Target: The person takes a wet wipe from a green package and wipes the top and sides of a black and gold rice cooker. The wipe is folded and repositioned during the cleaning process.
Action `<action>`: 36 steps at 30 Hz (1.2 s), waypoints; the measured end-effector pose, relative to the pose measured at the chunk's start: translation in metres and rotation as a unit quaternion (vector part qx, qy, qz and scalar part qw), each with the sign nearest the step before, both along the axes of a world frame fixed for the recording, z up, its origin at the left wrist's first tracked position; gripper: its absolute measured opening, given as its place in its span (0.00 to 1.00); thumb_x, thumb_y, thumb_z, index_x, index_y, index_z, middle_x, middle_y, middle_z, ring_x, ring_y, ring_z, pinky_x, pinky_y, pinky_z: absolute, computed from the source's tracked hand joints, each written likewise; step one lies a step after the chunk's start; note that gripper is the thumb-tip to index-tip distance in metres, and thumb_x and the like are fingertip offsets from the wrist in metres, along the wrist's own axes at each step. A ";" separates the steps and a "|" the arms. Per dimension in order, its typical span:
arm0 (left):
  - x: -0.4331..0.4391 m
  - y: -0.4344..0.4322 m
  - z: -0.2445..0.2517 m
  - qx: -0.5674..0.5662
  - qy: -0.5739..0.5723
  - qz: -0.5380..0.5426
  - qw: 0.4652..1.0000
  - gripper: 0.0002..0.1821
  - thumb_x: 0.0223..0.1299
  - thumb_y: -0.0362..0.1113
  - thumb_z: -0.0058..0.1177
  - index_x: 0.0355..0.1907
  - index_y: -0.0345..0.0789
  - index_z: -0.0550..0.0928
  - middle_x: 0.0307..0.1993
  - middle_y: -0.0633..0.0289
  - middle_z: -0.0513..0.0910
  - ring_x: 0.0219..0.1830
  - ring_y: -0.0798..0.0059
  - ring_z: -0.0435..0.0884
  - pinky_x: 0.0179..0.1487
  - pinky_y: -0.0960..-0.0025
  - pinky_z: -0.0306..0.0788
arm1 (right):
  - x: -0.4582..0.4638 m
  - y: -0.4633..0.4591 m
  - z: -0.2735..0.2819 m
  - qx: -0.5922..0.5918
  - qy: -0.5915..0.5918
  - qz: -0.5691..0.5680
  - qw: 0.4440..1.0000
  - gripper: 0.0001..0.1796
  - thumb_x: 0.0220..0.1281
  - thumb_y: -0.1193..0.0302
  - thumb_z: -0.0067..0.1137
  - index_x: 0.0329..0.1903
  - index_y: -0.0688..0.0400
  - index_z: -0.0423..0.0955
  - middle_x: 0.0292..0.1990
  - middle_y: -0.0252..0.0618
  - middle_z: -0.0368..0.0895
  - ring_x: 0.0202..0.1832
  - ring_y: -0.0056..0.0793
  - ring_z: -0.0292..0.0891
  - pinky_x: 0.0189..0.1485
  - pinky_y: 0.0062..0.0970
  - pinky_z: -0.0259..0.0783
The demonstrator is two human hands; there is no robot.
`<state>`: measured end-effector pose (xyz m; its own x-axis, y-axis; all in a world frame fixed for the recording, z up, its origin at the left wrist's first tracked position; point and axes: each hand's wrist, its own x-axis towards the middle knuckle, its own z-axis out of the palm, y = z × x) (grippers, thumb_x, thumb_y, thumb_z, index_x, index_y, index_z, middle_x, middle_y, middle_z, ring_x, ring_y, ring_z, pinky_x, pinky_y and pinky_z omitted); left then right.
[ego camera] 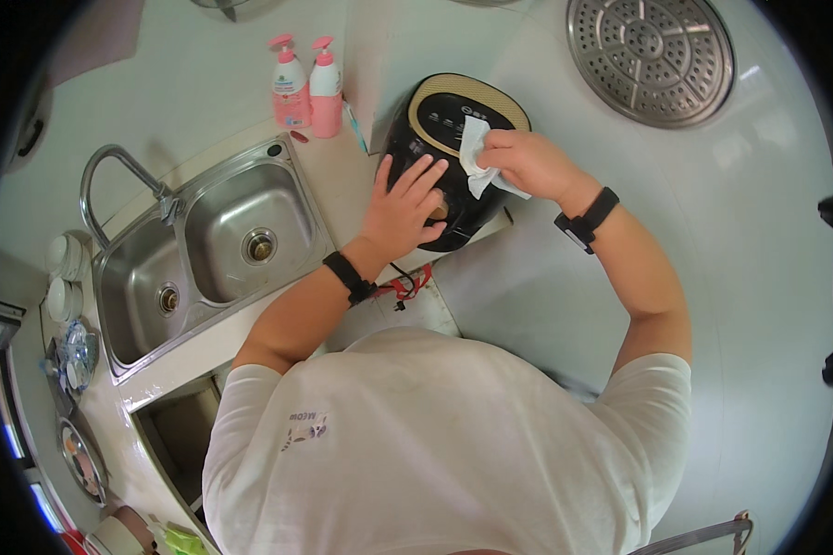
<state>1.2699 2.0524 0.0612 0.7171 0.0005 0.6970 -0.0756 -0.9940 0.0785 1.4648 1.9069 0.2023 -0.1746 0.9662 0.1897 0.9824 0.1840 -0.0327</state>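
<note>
A black air fryer [427, 149] with a gold-coloured top rim stands at the end of the counter, its control panel [451, 114] facing up. My left hand [402, 208] rests on the fryer's body with the fingers spread, partly covering its handle. In my right hand [531, 161] is a crumpled white tissue [477, 156], pinched between thumb and fingers. The tissue lies against the right side of the panel and hides part of it. Black bands circle both wrists.
Left of the fryer is a double-bowl steel sink [250, 208] with a curved faucet [121, 156]. Two pink pump bottles [309, 97] stand behind it. A power cord with a plug [400, 304] hangs below the counter edge. A perforated steel steamer plate [651, 59] is at upper right.
</note>
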 end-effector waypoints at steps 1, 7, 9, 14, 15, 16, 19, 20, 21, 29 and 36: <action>0.000 -0.001 0.000 0.001 -0.005 0.001 1.000 0.24 0.42 0.50 0.70 0.39 0.40 0.77 0.71 0.63 0.68 0.75 0.66 0.61 0.75 0.38 0.48 | 0.004 -0.010 -0.003 0.009 0.012 -0.008 1.000 0.15 0.51 0.83 0.54 0.40 0.53 0.78 0.34 0.38 0.73 0.39 0.44 0.75 0.39 0.39 0.72; 0.001 -0.004 -0.001 0.005 -0.005 0.017 1.000 0.23 0.44 0.50 0.70 0.39 0.39 0.78 0.71 0.61 0.67 0.75 0.64 0.61 0.73 0.38 0.50 | 0.037 -0.055 -0.028 0.104 0.068 -0.110 0.986 0.14 0.55 0.82 0.54 0.42 0.53 0.79 0.39 0.38 0.77 0.42 0.45 0.76 0.41 0.39 0.73; 0.001 -0.005 0.000 0.004 -0.009 0.015 1.000 0.23 0.45 0.49 0.70 0.39 0.39 0.78 0.71 0.60 0.67 0.75 0.63 0.62 0.73 0.38 0.50 | 0.052 -0.057 -0.036 0.127 0.051 -0.152 0.979 0.14 0.57 0.81 0.54 0.43 0.53 0.80 0.41 0.38 0.79 0.43 0.45 0.77 0.43 0.39 0.73; -0.001 -0.008 0.003 -0.004 -0.004 0.017 1.000 0.22 0.45 0.46 0.70 0.40 0.40 0.78 0.72 0.59 0.67 0.75 0.60 0.62 0.73 0.38 0.51 | 0.094 -0.044 -0.060 0.169 0.021 -0.323 0.931 0.14 0.60 0.77 0.54 0.47 0.55 0.82 0.42 0.42 0.81 0.44 0.47 0.79 0.46 0.37 0.75; -0.002 -0.008 0.003 -0.019 0.000 0.013 1.000 0.22 0.45 0.45 0.70 0.41 0.40 0.78 0.72 0.59 0.67 0.75 0.60 0.62 0.73 0.38 0.51 | 0.100 -0.040 -0.067 0.183 0.039 -0.350 0.918 0.13 0.61 0.76 0.55 0.47 0.54 0.82 0.43 0.43 0.82 0.44 0.47 0.79 0.46 0.37 0.75; -0.002 -0.008 0.003 -0.033 0.003 0.009 0.999 0.23 0.45 0.45 0.70 0.42 0.40 0.78 0.72 0.59 0.67 0.75 0.60 0.62 0.73 0.38 0.51 | 0.105 -0.036 -0.074 0.214 0.073 -0.352 0.908 0.14 0.61 0.76 0.54 0.49 0.55 0.82 0.43 0.44 0.83 0.43 0.46 0.80 0.47 0.36 0.75; -0.004 -0.009 0.001 -0.069 0.007 0.013 0.997 0.33 0.44 0.45 0.71 0.53 0.38 0.75 0.73 0.52 0.63 0.75 0.55 0.61 0.74 0.41 0.51 | 0.112 -0.024 -0.098 0.254 0.186 -0.390 0.866 0.16 0.63 0.75 0.54 0.53 0.56 0.80 0.43 0.45 0.85 0.42 0.40 0.82 0.48 0.35 0.75; -0.005 -0.009 0.000 -0.103 0.003 0.020 0.994 0.37 0.44 0.46 0.71 0.58 0.37 0.73 0.73 0.49 0.62 0.75 0.53 0.61 0.74 0.41 0.51 | 0.113 -0.020 -0.105 0.250 0.224 -0.403 0.852 0.17 0.63 0.76 0.54 0.54 0.56 0.80 0.43 0.45 0.85 0.42 0.38 0.82 0.48 0.34 0.75; -0.005 -0.009 -0.001 -0.133 -0.010 0.021 0.991 0.41 0.44 0.47 0.72 0.62 0.35 0.71 0.74 0.47 0.60 0.75 0.51 0.60 0.75 0.41 0.51 | 0.115 -0.017 -0.111 0.240 0.269 -0.422 0.832 0.18 0.64 0.76 0.53 0.55 0.56 0.79 0.43 0.45 0.85 0.41 0.36 0.82 0.48 0.33 0.75; -0.004 -0.005 0.000 -0.161 0.050 0.083 0.982 0.67 0.41 0.51 0.76 0.77 0.28 0.47 0.76 0.40 0.51 0.76 0.45 0.55 0.76 0.45 0.49 | 0.127 -0.014 -0.127 0.205 0.517 -0.321 0.767 0.17 0.60 0.78 0.52 0.52 0.60 0.78 0.36 0.37 0.83 0.38 0.28 0.77 0.44 0.29 0.71; -0.005 0.025 -0.004 -0.261 0.015 0.070 0.963 0.70 0.35 0.52 0.78 0.75 0.25 0.49 0.75 0.38 0.54 0.76 0.43 0.55 0.76 0.45 0.50 | 0.089 -0.023 -0.118 0.179 0.536 -0.256 0.784 0.15 0.60 0.80 0.54 0.50 0.61 0.79 0.34 0.33 0.81 0.35 0.19 0.74 0.41 0.23 0.70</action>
<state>1.2647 2.0770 0.0567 0.7050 0.4425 0.5543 0.0664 -0.8192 0.5696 1.5536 1.8836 0.0838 0.6641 0.7088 0.2380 0.3738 -0.0391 -0.9267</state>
